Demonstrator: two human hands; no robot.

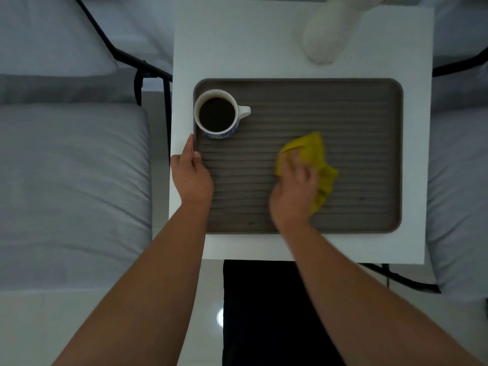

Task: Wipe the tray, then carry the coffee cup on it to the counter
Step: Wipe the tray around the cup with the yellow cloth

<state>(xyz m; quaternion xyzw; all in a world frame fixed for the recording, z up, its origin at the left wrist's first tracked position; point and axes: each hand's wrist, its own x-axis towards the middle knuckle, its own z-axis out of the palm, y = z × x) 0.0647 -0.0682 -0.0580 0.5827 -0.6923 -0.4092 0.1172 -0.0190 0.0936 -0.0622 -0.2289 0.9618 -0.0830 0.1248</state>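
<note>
The single head view looks almost straight down, from close above, onto the tray (343, 114) and white table (237, 48).

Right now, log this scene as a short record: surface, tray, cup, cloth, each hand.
surface: white table
tray: grey ribbed tray, flat on the table
cup: coffee cup, full, far-left corner of tray, handle pointing right
cloth: yellow cloth, pressed on tray centre
left hand: left hand gripping tray's left rim
right hand: right hand clutching the cloth
other: white object, far right of table
</note>
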